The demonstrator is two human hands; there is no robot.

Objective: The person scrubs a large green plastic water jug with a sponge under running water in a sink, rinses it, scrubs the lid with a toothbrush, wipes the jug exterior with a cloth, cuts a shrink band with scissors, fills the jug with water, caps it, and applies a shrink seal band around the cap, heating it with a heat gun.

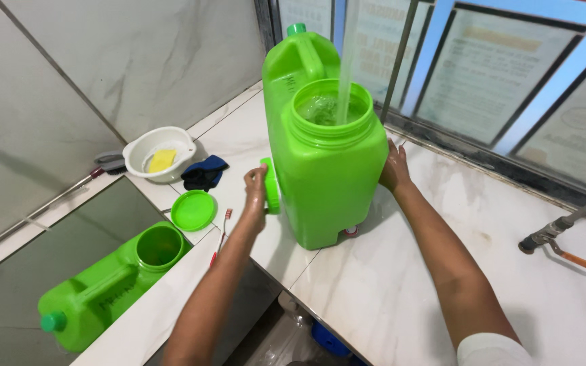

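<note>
Right now left hand (255,192) is closed around a round green lid (270,186), held on edge just beside the left wall of the big green jug (327,169). Right hand (395,167) lies flat, fingers spread, against the jug's right wall; it grips nothing.

Jug stands upright on the white marble counter (401,285), wide mouth open at the top, small capped spout and handle at its far side. A stream of water (347,61) drops straight into the mouth; water shows inside, near the rim. Small red-and-white fitting (351,231) sits at the jug's base, front right.

Left of the jug: red toothbrush (221,237) on the counter edge, then a second green lid (193,210) lying flat, a dark blue cloth (204,173) beyond it, and a white basin (160,153) with a yellow sponge (162,160) inside.

Further left and lower: a second green jug (106,285) lying on its side, mouth open toward the counter, small cap on.

Well right of the jug: metal tap (551,237) with an orange lever, over the counter.
</note>
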